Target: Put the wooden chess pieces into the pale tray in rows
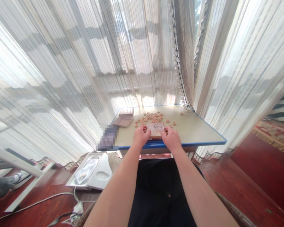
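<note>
Gripping a printed box (155,127), half-curled left fingers (147,133) and right fingers (165,133) flank it.

Head view, forward and down

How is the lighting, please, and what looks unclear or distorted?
Head view: daylight glares through white striped curtains; wide-angle perspective stretches the bare forearms; pixelation hides the near left corner of a pale, blue-edged table; small round tan discs look soft.

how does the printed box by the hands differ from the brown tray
The printed box bears dark markings; the brown tray looks plain. The left hand and right hand touch the box, while neither touches the tray. Both look rectangular.
</note>
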Demonstrator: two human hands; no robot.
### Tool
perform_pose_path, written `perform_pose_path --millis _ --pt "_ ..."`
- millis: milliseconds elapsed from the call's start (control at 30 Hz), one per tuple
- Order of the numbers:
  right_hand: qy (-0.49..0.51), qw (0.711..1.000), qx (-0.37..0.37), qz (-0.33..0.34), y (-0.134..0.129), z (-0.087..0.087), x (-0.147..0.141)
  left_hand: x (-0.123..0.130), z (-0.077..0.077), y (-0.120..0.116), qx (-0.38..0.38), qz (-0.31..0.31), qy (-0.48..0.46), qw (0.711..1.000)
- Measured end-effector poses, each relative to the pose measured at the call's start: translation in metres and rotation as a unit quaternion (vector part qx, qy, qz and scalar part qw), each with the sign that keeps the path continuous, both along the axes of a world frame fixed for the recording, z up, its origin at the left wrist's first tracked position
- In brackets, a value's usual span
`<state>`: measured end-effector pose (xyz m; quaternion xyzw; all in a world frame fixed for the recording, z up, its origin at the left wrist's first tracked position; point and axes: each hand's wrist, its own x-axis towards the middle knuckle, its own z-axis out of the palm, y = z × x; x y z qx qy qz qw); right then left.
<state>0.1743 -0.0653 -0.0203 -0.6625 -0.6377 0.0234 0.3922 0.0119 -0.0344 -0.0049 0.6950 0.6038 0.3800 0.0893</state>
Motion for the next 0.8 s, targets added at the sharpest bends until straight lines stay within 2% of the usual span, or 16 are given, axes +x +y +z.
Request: perform_pose_path --millis 100,167,233,300,367,433,533,700,800 --pt "0.008 1.0 -0.003 0.014 0.002 0.0 0.002 -0.005 -0.004 0.005 -0.012 -0.052 -0.076 0.996" --pt "0.01 1.0 -0.009 0.025 0.003 0.0 0.003 -0.008 -0.007 0.009 -0.05 -0.092 -0.167 0.98" --pt "0.008 0.999 -0.013 0.033 0.004 0.001 0.004 -0.011 -0.006 0.012 -0.098 -0.117 -0.277 0.949" --pt "0.005 0.999 -0.014 0.038 0.004 0.002 0.003 -0.013 -0.004 0.014 -0.134 -0.117 -0.378 0.908" --pt "0.009 0.998 -0.02 0.05 0.004 0.003 0.002 -0.014 -0.001 0.014 -0.157 -0.126 -0.45 0.87" --pt "0.013 0.997 -0.036 0.072 0.005 0.005 -0.001 -0.014 0.002 0.014 -0.17 -0.155 -0.481 0.846" --pt "0.016 0.994 -0.058 0.094 0.004 0.008 -0.005 -0.017 0.005 0.012 -0.179 -0.193 -0.491 0.83" --pt "0.075 0.985 -0.076 0.136 0.003 0.011 -0.003 -0.022 0.007 0.007 -0.195 -0.198 -0.539 0.795" --pt "0.145 0.975 -0.093 0.144 0.006 0.01 -0.001 -0.023 0.008 0.004 -0.195 -0.207 -0.551 0.784"
